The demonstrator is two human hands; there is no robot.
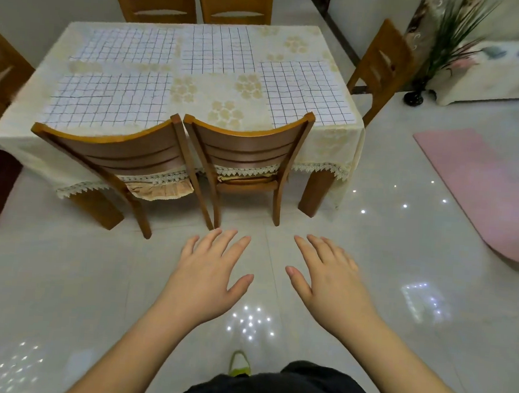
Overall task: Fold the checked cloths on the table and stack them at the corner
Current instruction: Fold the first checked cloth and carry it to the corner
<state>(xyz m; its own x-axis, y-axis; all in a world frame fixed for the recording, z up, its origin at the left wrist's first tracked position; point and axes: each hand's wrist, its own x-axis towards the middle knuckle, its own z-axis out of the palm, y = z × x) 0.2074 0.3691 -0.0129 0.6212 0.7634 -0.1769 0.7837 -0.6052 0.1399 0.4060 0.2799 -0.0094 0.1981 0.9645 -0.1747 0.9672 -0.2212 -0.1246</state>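
Several white cloths with a dark checked grid lie spread flat on the table [198, 93], which wears a cream flowered tablecloth. One checked cloth [108, 100] lies front left, another [127, 46] back left, one [219, 49] back middle, and one [308, 92] at the right. My left hand [213, 270] and my right hand [329, 278] hover palm down over the floor, well short of the table. Both have straight, spread fingers and hold nothing.
Two wooden chairs [110, 158] [249, 149] are pushed in at the table's near side, between me and the cloths. More chairs stand at the far side [155, 3] and right end [381, 63]. A pink mat [479, 193] lies on the glossy tiled floor at right.
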